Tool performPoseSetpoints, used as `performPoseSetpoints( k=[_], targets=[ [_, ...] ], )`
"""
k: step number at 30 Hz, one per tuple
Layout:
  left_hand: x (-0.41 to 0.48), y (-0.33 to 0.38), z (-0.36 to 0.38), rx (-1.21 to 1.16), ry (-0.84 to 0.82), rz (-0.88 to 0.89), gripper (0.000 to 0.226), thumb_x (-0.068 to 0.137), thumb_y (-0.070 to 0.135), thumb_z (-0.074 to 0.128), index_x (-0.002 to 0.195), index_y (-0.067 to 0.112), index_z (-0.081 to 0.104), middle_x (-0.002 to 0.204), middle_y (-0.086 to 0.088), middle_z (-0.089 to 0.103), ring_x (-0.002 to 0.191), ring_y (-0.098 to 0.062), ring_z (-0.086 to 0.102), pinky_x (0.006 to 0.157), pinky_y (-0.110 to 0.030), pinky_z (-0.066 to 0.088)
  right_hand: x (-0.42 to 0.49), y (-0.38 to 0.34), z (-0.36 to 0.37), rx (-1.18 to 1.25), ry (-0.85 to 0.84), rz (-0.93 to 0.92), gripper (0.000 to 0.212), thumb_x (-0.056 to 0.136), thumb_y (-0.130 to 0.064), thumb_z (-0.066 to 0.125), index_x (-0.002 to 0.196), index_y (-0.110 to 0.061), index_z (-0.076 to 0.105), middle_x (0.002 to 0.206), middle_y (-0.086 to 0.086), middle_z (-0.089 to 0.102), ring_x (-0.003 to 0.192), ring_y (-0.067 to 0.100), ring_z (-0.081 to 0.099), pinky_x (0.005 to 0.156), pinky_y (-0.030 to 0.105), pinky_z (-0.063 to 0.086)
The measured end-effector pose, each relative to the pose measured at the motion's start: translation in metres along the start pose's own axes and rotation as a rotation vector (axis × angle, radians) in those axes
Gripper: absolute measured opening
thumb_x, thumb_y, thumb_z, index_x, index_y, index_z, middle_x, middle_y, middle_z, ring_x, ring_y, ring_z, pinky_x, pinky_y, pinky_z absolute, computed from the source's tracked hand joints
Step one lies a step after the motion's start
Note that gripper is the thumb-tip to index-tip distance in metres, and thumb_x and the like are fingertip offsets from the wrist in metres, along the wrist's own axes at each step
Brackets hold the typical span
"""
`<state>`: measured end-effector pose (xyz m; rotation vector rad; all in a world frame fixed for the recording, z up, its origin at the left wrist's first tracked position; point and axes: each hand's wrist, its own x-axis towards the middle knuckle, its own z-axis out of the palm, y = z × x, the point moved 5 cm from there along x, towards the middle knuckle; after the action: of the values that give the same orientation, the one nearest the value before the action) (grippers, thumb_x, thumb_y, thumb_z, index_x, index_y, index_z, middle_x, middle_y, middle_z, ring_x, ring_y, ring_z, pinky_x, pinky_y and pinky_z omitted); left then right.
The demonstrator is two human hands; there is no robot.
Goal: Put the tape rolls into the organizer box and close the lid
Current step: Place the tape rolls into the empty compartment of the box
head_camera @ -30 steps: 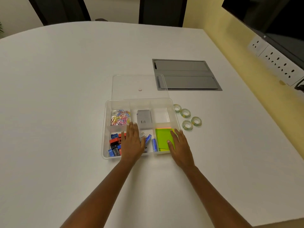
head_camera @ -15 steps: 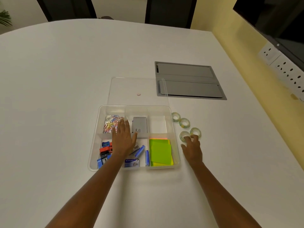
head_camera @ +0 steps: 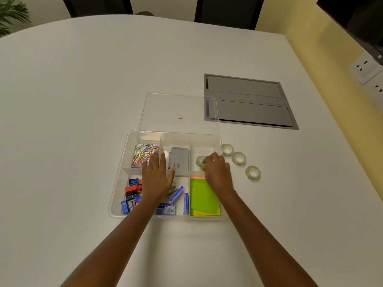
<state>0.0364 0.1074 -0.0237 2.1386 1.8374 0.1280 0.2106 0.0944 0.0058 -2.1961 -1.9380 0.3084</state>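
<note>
Right hand (head_camera: 217, 172) pinching 1 tape roll (head_camera: 199, 160) over organizer box (head_camera: 124, 162). Left hand (head_camera: 156, 177) flat, fingers spread, holding nothing. 3 tape rolls (head_camera: 238, 158) beside box.

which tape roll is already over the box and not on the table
The tape roll at the right hand's fingertips, over the organizer box's back right compartment. The other three rolls lie on the table right of the box.

Office meeting room, large white conference table (head_camera: 103, 100), inset cable hatch (head_camera: 248, 102), wall sockets (head_camera: 365, 68)
</note>
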Motion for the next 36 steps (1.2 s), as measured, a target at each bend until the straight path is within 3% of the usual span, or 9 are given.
performPoseSetpoints(
  k=[6, 9, 12, 17, 20, 25, 29, 33, 36],
  targets=[
    [0.002, 0.000, 0.000, -0.021, -0.013, -0.006, 0.123, 0.047, 0.070, -0.043, 0.146, 0.011, 0.001, 0.158, -0.013, 0.003, 0.146, -0.026, 0.003, 0.119, -0.042, 0.003, 0.015, -0.003, 0.007, 0.041, -0.085, 0.017, 0.023, 0.091, -0.017, 0.055, 0.111, -0.009, 0.062, 0.122, 0.010, 0.057, 0.115, 0.029, 0.047, 0.090, 0.040, 0.039],
    [0.002, 0.000, 0.000, -0.019, -0.002, -0.001, 0.121, 0.049, 0.070, -0.041, 0.146, 0.011, 0.002, 0.158, -0.013, 0.004, 0.146, -0.026, 0.004, 0.119, -0.042, 0.003, 0.007, 0.014, -0.015, 0.196, 0.127, 0.007, 0.019, 0.088, -0.015, 0.059, 0.102, -0.006, 0.067, 0.112, 0.015, 0.062, 0.107, 0.032, 0.052, 0.087, 0.043, 0.044],
    [0.001, 0.001, 0.001, -0.021, 0.000, 0.008, 0.110, 0.060, 0.070, -0.032, 0.146, 0.011, 0.002, 0.158, -0.013, 0.003, 0.146, -0.026, 0.003, 0.119, -0.044, 0.001, -0.005, 0.052, -0.029, 0.168, 0.291, 0.154, 0.018, 0.089, -0.010, 0.055, 0.102, -0.003, 0.066, 0.110, 0.021, 0.061, 0.103, 0.039, 0.053, 0.084, 0.048, 0.047],
    [0.003, 0.001, 0.001, -0.035, -0.003, 0.001, 0.076, 0.082, 0.054, 0.000, 0.146, 0.012, 0.003, 0.158, -0.013, 0.004, 0.146, -0.026, 0.004, 0.120, -0.044, 0.003, -0.026, 0.115, -0.014, 0.083, 0.114, 0.517, 0.037, 0.091, -0.016, 0.055, 0.124, -0.003, 0.049, 0.138, 0.021, 0.040, 0.128, 0.038, 0.037, 0.097, 0.052, 0.042],
    [0.002, 0.000, 0.001, -0.053, 0.001, -0.003, 0.074, 0.082, 0.049, 0.011, 0.146, 0.011, 0.006, 0.157, -0.014, 0.007, 0.146, -0.027, 0.006, 0.119, -0.043, 0.004, -0.033, 0.127, -0.007, 0.129, 0.076, 0.556, 0.036, 0.089, -0.012, 0.057, 0.121, 0.001, 0.048, 0.130, 0.026, 0.044, 0.119, 0.042, 0.043, 0.091, 0.049, 0.046],
    [0.003, 0.000, 0.002, -0.046, -0.013, -0.013, 0.075, 0.082, 0.050, 0.010, 0.146, 0.011, 0.005, 0.158, -0.014, 0.005, 0.146, -0.027, 0.004, 0.119, -0.042, 0.002, -0.028, 0.113, -0.015, 0.297, 0.190, 0.516, 0.030, 0.084, -0.009, 0.064, 0.110, 0.004, 0.057, 0.116, 0.029, 0.052, 0.108, 0.043, 0.050, 0.087, 0.044, 0.047],
    [0.003, -0.001, 0.003, -0.052, -0.021, -0.013, 0.076, 0.081, 0.050, 0.010, 0.146, 0.011, 0.005, 0.158, -0.013, 0.004, 0.146, -0.026, 0.003, 0.119, -0.042, 0.001, -0.007, 0.064, -0.034, 0.369, 0.313, 0.242, 0.021, 0.081, -0.008, 0.067, 0.100, 0.001, 0.063, 0.115, 0.024, 0.056, 0.106, 0.038, 0.053, 0.086, 0.039, 0.048],
    [0.003, -0.002, 0.004, -0.005, -0.017, -0.016, 0.072, 0.087, 0.054, 0.000, 0.146, 0.012, 0.005, 0.158, -0.013, 0.003, 0.146, -0.026, 0.002, 0.120, -0.043, 0.001, 0.022, 0.017, -0.020, 0.063, 0.126, -0.036, 0.024, 0.085, -0.015, 0.060, 0.106, -0.004, 0.061, 0.132, 0.013, 0.053, 0.118, 0.033, 0.047, 0.092, 0.042, 0.042],
    [0.001, -0.001, 0.002, 0.002, -0.024, -0.007, 0.115, 0.055, 0.068, -0.040, 0.146, 0.013, 0.004, 0.158, -0.012, 0.002, 0.146, -0.025, 0.001, 0.119, -0.040, 0.000, 0.039, 0.010, -0.001, -0.184, -0.036, -0.045, 0.030, 0.090, -0.016, 0.050, 0.118, -0.008, 0.056, 0.146, 0.007, 0.039, 0.128, 0.029, 0.038, 0.097, 0.043, 0.036]
  ],
)
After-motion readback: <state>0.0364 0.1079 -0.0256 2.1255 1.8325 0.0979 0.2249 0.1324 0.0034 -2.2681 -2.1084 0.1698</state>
